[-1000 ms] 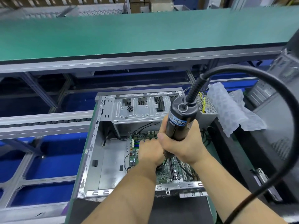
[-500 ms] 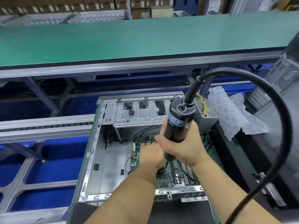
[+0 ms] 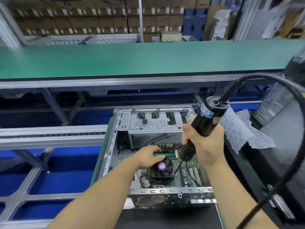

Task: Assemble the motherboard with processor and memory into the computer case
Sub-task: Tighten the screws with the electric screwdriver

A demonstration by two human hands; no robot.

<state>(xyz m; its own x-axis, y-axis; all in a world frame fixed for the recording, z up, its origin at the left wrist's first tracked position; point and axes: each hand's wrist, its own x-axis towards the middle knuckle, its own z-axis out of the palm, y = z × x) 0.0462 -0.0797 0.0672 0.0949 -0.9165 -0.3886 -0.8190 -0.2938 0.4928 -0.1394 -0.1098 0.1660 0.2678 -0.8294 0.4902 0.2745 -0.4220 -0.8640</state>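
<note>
A silver computer case [image 3: 110, 151] lies open on its side in front of me, with the green motherboard [image 3: 187, 165] inside. A black cooler fan [image 3: 162, 168] sits on the board, and memory sticks [image 3: 170, 153] stand just behind it. My left hand [image 3: 147, 157] rests on the left end of the memory sticks, fingers stretched along them. My right hand [image 3: 207, 142] grips a black electric screwdriver [image 3: 205, 121], which is tilted. Its bit reaches down to the board right of the fan.
A small pile of screws [image 3: 144, 120] lies on the case's drive cage [image 3: 156, 124]. Bubble wrap [image 3: 239, 131] lies right of the case, and another case [image 3: 280, 142] stands beyond it. The screwdriver's thick cable [image 3: 298, 146] loops at right. A green conveyor belt [image 3: 148, 58] runs behind.
My left hand has slid left and back onto the memory sticks, uncovering the cooler fan. My right hand has lifted and tilted the screwdriver to the right. The view has tipped upward.
</note>
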